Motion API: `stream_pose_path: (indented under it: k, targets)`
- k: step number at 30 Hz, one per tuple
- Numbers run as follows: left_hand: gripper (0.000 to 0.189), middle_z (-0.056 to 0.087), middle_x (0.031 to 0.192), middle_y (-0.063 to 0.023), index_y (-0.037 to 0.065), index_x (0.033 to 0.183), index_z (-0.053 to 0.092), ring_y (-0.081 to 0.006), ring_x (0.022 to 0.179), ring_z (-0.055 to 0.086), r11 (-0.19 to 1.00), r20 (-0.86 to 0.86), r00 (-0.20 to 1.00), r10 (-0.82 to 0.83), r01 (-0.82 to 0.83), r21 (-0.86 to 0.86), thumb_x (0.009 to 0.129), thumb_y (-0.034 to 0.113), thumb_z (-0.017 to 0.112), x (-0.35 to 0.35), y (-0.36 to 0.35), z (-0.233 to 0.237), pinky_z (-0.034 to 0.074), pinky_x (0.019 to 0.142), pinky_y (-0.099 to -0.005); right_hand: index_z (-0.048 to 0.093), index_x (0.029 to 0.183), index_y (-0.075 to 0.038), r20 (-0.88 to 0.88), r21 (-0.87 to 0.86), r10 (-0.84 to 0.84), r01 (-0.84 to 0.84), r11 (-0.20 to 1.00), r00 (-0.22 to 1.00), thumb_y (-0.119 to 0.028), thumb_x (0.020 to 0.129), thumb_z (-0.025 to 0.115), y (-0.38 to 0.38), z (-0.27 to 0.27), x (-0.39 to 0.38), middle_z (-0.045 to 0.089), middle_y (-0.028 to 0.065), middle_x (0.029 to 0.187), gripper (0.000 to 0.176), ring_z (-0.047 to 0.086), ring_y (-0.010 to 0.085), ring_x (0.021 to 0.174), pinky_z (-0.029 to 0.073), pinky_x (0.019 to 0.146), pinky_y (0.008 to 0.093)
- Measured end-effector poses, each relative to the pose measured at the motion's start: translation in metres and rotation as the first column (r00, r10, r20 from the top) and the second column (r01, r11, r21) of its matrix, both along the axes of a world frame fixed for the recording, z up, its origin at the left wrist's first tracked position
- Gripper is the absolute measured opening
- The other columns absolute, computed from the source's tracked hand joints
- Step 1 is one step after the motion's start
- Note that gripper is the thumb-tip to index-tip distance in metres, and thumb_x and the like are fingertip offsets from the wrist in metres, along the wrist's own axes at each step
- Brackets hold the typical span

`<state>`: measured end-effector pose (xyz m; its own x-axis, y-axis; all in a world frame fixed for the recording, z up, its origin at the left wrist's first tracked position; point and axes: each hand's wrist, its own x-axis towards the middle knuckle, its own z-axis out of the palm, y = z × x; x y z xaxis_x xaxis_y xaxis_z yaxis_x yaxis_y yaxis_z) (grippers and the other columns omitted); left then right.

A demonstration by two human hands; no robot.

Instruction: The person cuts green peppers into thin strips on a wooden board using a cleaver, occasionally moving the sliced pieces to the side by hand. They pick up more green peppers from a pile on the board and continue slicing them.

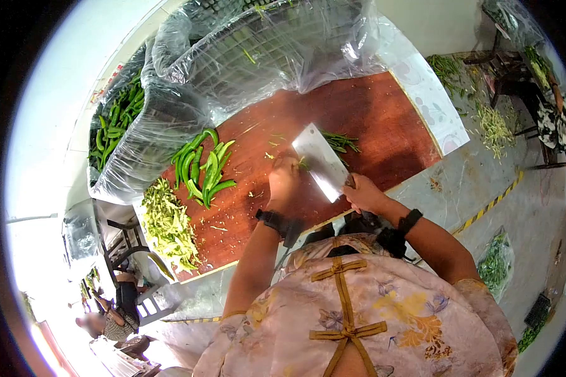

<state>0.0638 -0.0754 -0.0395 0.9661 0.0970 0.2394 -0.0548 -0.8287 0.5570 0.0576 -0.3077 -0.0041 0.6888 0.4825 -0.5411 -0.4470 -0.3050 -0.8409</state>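
Cleaver [321, 162] at the middle of the frame, over the red board [371, 119]. Its long axis runs on a slant from the handle end at the lower right to the square far end at the upper left. The broad flat face is tipped up so that it catches the light, and the cutting edge is turned towards the left of the frame.

The right hand [365, 193] is wrapped tight around the handle of the cleaver, just below and to the right of the blade. The left hand [283, 181] lies on the board just beside the cutting edge, fingers bent under and knuckles towards the steel. A scrap of green shows between hand and blade, but whether the fingers pinch anything I cannot tell. Each wrist carries a dark band.

To the left of the left hand a bunch of whole green peppers [201, 166] lies on the board, most of them pointing up and to the right. Below these, at the board's left end, is a heap of chopped pieces [166, 223]. A few thin green stems [341, 141] lie just beyond the blade's far end. Clear plastic sheeting [264, 50] covers a basket across the top of the frame. A bag of more peppers [116, 122] sits at the upper left. Another person [107, 320] is at the lower left, well apart.
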Motion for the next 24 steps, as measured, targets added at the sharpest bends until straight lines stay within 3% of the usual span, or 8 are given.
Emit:
stream_pose_path:
  k: [4,6,13,18,22,24]
  targets:
    - [0.004,0.061,0.079,-0.015,0.006,0.081,0.058,-0.0333,0.072,0.06,1.0,0.001,1.0,-0.008,0.008,-0.005,0.078,0.008,0.058,-0.001,-0.002,0.002,0.048,0.064,-0.0394,0.041,0.094,-0.001,-0.017,-0.059,0.011,-0.012,0.998,1.0,-0.014,0.086,0.05,-0.001,-0.006,-0.003,0.044,0.0033,0.063,0.018,0.043,0.0109,0.043,0.037,0.035,0.0284]
    - [0.004,0.061,0.079,-0.0152,0.005,0.081,0.058,-0.0334,0.072,0.06,1.0,0.01,1.0,-0.013,0.013,0.011,0.078,0.008,0.058,-0.001,-0.002,0.003,0.048,0.064,-0.0393,0.041,0.094,-0.001,-0.02,0.041,-0.038,0.039,0.998,0.999,-0.015,0.086,0.051,0.01,-0.009,0.006,0.044,0.004,0.063,0.018,0.043,0.0114,0.042,0.037,0.035,0.0285]
    - [0.005,0.06,0.079,-0.0156,0.005,0.082,0.058,-0.0329,0.072,0.06,0.998,0.043,0.998,-0.055,0.056,-0.006,0.078,0.008,0.056,-0.002,0.0,0.003,0.048,0.064,-0.039,0.042,0.095,-0.002,-0.13,0.029,-0.062,0.066,0.997,0.99,-0.014,0.087,0.051,0.016,0.012,0.013,0.044,0.0037,0.063,0.017,0.041,0.0108,0.042,0.037,0.036,0.0283]
    - [0.005,0.061,0.079,-0.0156,0.005,0.082,0.058,-0.0324,0.072,0.06,0.999,-0.009,0.999,-0.046,0.046,-0.003,0.079,0.007,0.055,-0.004,-0.006,0.014,0.048,0.064,-0.0387,0.043,0.098,0.0,0.056,-0.039,0.043,-0.04,0.998,0.998,-0.013,0.087,0.05,-0.01,0.001,-0.007,0.042,0.0023,0.059,0.018,0.039,0.0111,0.04,0.036,0.036,0.0286]
    - [0.006,0.061,0.079,-0.014,0.006,0.084,0.058,-0.032,0.073,0.06,0.997,0.049,0.996,-0.074,0.074,-0.001,0.079,0.007,0.055,-0.004,-0.004,0.009,0.048,0.064,-0.0383,0.045,0.098,0.001,0.004,-0.115,0.071,-0.07,0.991,0.998,-0.014,0.087,0.051,-0.012,0.018,-0.005,0.043,0.0033,0.06,0.019,0.041,0.0104,0.04,0.035,0.035,0.0281]
    - [0.007,0.061,0.08,-0.0133,0.006,0.085,0.058,-0.0318,0.074,0.06,0.995,0.074,0.992,-0.099,0.099,-0.004,0.078,0.007,0.056,-0.005,-0.003,0.008,0.048,0.064,-0.0382,0.048,0.096,0.003,0.199,-0.184,0.143,-0.106,0.977,0.97,-0.016,0.084,0.054,-0.016,0.019,-0.006,0.052,0.0099,0.064,0.024,0.052,0.0196,0.047,0.042,0.043,0.0348]
